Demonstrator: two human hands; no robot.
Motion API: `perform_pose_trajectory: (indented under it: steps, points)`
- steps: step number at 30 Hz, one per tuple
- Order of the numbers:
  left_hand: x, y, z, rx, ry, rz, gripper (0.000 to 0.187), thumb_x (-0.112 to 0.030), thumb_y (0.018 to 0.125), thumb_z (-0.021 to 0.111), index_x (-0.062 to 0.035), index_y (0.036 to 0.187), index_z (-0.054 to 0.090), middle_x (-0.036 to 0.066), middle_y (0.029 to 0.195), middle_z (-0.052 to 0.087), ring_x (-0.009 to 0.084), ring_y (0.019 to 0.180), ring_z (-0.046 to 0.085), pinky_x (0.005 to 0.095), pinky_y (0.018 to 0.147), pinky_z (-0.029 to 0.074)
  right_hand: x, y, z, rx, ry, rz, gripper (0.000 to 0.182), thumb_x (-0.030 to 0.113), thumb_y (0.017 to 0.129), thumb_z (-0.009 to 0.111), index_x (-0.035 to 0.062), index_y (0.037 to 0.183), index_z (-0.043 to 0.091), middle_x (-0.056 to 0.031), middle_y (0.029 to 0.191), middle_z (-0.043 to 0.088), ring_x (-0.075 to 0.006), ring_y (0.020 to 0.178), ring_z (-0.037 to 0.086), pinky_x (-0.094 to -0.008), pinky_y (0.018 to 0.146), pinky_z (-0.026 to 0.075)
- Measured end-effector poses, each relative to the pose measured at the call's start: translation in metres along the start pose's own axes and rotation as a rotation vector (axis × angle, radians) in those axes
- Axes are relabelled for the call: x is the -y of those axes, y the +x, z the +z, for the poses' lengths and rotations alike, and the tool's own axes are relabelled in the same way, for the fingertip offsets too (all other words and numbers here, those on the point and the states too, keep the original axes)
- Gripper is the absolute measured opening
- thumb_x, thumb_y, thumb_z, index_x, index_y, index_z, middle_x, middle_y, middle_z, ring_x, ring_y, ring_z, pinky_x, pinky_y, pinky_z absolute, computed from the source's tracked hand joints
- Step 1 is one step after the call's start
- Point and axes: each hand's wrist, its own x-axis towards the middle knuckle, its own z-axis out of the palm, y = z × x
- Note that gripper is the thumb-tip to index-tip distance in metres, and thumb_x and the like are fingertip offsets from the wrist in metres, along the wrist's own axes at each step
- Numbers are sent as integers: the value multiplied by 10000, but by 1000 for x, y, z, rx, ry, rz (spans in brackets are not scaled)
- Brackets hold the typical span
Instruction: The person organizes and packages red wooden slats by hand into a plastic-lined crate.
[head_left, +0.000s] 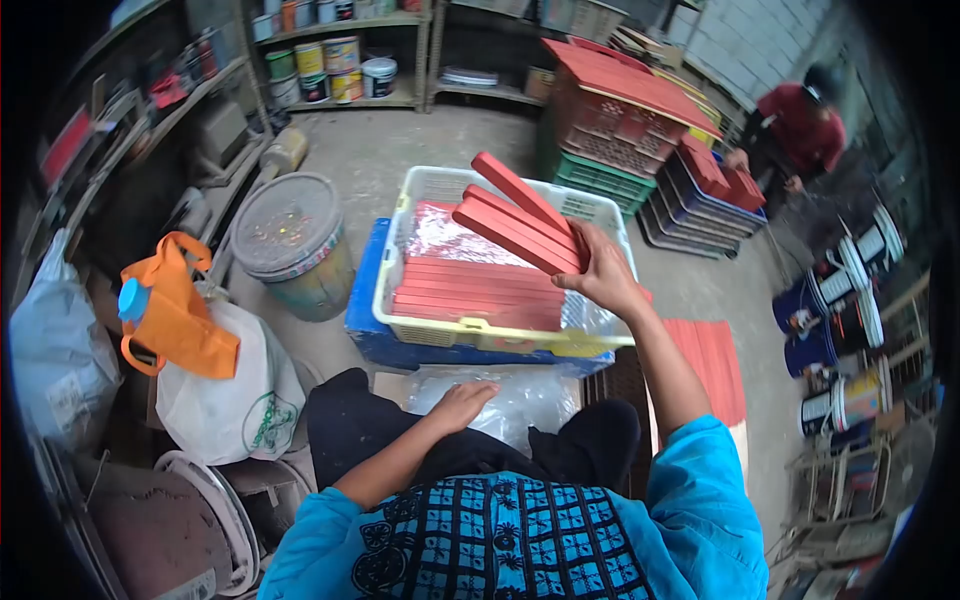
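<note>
Above the white plastic basket (600, 215), our right hand (603, 277) grips a fanned bundle of flat red-painted wooden slats (515, 222), lifted clear of the slats stacked inside. Our left hand (462, 403) rests open and flat on a clear plastic sheet (520, 400) on our lap. We judge the loose fan may slip, and a slat could drop and scuff the stacked red ones.
</note>
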Motion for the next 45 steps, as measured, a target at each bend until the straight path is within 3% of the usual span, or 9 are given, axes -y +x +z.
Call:
perform_pose_trajectory:
  steps: [2, 7, 11, 18, 21, 28, 35, 38, 45]
  points:
    - [19, 3, 2, 40, 202, 43, 438, -352, 940, 401, -30, 1203, 543, 199, 1187, 570, 358, 1124, 515, 402, 965, 393, -20, 34, 27, 48, -41, -61, 785, 202, 551, 784, 14, 1243, 464, -200, 1170, 546, -349, 1104, 514, -402, 946, 410]
    - [-23, 3, -25, 101, 141, -123, 488, -420, 927, 412, -60, 1241, 518, 210, 1222, 544, 381, 1144, 495, 424, 986, 378, -61, 85, 95, 170, -155, -154, 803, 203, 529, 796, 36, 1245, 473, -178, 1123, 567, -348, 1085, 520, -409, 946, 410]
    - [-27, 2, -34, 86, 168, -158, 485, -400, 928, 416, -56, 1258, 502, 220, 1221, 544, 377, 1149, 498, 432, 991, 374, -72, 103, 118, 354, -46, -28, 829, 188, 519, 804, 63, 1268, 470, -159, 1111, 575, -333, 1096, 522, -400, 952, 411]
    - [-28, 6, -32, 112, 115, -129, 475, -365, 924, 429, -22, 1244, 502, 231, 1214, 545, 381, 1139, 507, 433, 980, 385, -109, 114, 151, 597, -73, 38, 770, 527, 727, 674, 163, 1360, 430, -167, 1288, 491, -329, 1137, 499, -403, 996, 381]
    - [-34, 6, -35, 126, 105, -142, 470, -355, 922, 432, -14, 1237, 504, 234, 1210, 546, 384, 1126, 515, 438, 974, 391, -94, 115, 141, 648, 29, 82, 659, 427, 763, 686, 140, 1319, 478, -166, 1254, 511, -311, 1120, 515, -388, 980, 397]
    - [-37, 8, -29, 162, 132, -163, 472, -351, 917, 439, -8, 1235, 505, 225, 1211, 549, 390, 1115, 523, 446, 964, 401, -85, 105, 154, 359, -193, -175, 331, 161, 776, 658, 36, 1071, 575, -165, 943, 593, -358, 919, 561, -424, 810, 460]
    - [-36, 8, -25, 183, 149, -159, 476, -353, 915, 440, -4, 1231, 510, 214, 1228, 542, 389, 1120, 519, 436, 969, 401, -70, 99, 159, 282, -222, -228, 288, 76, 774, 590, 11, 1053, 557, -230, 967, 572, -367, 977, 546, -425, 833, 449]
    - [-34, 5, -24, 163, 158, -146, 475, -353, 914, 443, -6, 1231, 511, 210, 1231, 540, 390, 1121, 517, 439, 969, 401, -70, 99, 159, 377, -288, -272, 284, 38, 758, 561, -4, 1040, 573, -222, 968, 566, -370, 968, 546, -416, 834, 453]
    - [-39, 4, -24, 166, 153, -117, 460, -343, 917, 440, -23, 1241, 502, 210, 1240, 532, 395, 1118, 515, 445, 965, 400, -81, 143, 162, 179, -454, -209, 347, 8, 736, 509, 78, 1057, 622, -163, 996, 574, -357, 966, 544, -427, 840, 454]
